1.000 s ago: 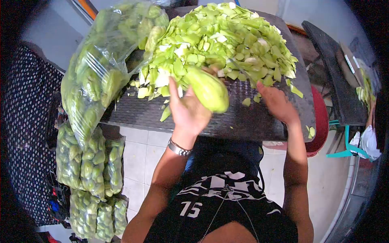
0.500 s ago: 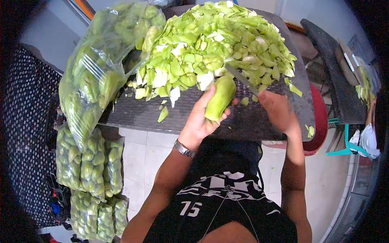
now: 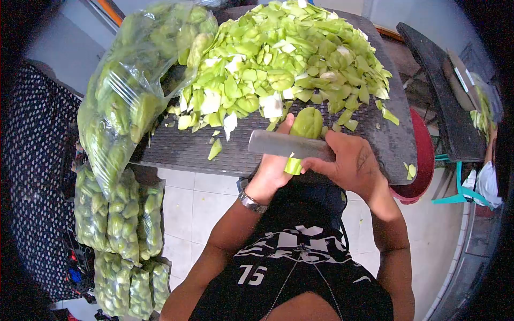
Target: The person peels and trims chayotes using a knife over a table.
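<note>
My left hand (image 3: 272, 172) is wrapped round a green chayote (image 3: 307, 122) held over the near edge of the dark table (image 3: 241, 152). A broad-bladed knife (image 3: 284, 145) lies across the chayote, its blade pointing left. My right hand (image 3: 350, 163) grips the knife, whose handle is hidden in the palm. The right thumb is by the pale cut end of the chayote, below the blade. Just beyond both hands rises a large heap of sliced chayote (image 3: 251, 80), with a few loose pieces lying toward me.
A big clear bag of whole chayotes (image 3: 120, 107) hangs over the table's left edge. Several packed bags (image 3: 123, 214) stand on the floor below it. To the right are a red tub (image 3: 420, 160), another dark table (image 3: 436, 101) and a teal stool (image 3: 455, 198).
The knife has swung from the heap's edge down and left onto the chayote, with my right hand moving left. My left hand has shifted slightly right, and the chayote now stands more upright.
</note>
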{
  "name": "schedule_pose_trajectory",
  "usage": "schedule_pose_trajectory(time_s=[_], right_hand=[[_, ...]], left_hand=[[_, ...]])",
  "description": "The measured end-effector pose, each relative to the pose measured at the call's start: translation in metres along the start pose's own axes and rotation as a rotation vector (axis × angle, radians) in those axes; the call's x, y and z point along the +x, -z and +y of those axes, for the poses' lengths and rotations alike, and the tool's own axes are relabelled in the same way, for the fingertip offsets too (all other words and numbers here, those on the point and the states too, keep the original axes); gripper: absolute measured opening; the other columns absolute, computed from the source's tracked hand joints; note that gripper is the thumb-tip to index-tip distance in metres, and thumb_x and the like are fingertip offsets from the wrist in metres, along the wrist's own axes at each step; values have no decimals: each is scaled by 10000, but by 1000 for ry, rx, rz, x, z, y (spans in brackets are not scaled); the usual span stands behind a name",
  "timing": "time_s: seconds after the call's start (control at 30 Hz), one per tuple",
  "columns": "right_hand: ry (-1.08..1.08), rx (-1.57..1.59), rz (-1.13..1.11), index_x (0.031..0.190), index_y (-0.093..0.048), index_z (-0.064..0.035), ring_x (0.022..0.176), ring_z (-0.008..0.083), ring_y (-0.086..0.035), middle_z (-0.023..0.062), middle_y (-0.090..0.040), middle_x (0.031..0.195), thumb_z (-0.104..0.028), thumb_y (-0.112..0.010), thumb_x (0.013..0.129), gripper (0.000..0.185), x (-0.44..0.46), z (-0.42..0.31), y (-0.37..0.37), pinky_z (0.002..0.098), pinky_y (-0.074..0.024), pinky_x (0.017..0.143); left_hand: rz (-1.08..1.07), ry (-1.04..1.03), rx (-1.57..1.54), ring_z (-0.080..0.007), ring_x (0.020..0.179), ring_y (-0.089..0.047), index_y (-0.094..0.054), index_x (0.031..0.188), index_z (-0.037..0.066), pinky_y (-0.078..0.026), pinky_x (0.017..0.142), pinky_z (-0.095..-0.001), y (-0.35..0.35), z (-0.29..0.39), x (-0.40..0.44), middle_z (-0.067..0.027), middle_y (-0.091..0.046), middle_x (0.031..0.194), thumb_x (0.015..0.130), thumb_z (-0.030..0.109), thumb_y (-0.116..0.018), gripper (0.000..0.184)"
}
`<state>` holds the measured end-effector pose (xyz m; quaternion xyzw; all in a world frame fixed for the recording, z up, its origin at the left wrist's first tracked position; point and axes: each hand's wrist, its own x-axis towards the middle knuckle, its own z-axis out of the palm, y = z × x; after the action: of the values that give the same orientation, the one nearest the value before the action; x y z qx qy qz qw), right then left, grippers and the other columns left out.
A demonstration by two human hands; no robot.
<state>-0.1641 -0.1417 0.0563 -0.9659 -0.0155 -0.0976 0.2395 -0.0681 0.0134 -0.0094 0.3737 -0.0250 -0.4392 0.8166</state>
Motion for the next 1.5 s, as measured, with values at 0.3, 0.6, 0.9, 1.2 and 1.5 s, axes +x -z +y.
schedule_pose_trajectory(time_s=[0.3, 0.6, 0.9, 1.2, 1.5], right_hand=[[-365, 98, -45, 989, -704, 13, 835, 385, -693, 268, -693, 887, -642, -534, 966, 677, 32, 104, 8, 484, -510, 738], [-207, 49, -111, 1100, -716, -67, 833, 446, -672, 275, -657, 813, -618, -418, 1038, 629, 33, 111, 9, 515, -496, 815], [-102, 122, -141, 838, -592, 8, 718, 428, -625, 233, -583, 730, -592, -681, 895, 609, 21, 15, 28, 483, -472, 650], [138, -86, -62, 833, -570, -43, 726, 395, -670, 164, -621, 752, -671, -717, 815, 645, 9, -15, 25, 475, -529, 643], [-471, 236, -268, 970, -682, -6, 768, 386, -614, 217, -629, 788, -524, -478, 1057, 564, 38, 76, 31, 454, -493, 711]], left_hand=[[-110, 35, 217, -223, 408, -532, -507, 1330, 87, -411, 324, -299, -2, 13, -25, -166, -661, 890, 1067, 591, -300, 604], [133, -52, -46, -234, 808, -684, -572, 1263, 52, -584, 692, -351, 14, 31, -1, -133, -664, 994, 980, 482, -632, 518], [26, -525, 773, -213, 992, -655, -567, 1270, -1, -537, 896, -355, 2, 26, -11, -97, -665, 1058, 771, 155, -806, 575], [-28, -994, 1029, -241, 815, -731, -610, 1153, 50, -589, 753, -371, 10, 17, -8, -99, -716, 925, 600, 478, -918, 764], [151, -477, 431, -237, 762, -684, -513, 1239, 38, -578, 671, -336, 4, 8, -12, -128, -619, 1067, 761, 109, -795, 559]])
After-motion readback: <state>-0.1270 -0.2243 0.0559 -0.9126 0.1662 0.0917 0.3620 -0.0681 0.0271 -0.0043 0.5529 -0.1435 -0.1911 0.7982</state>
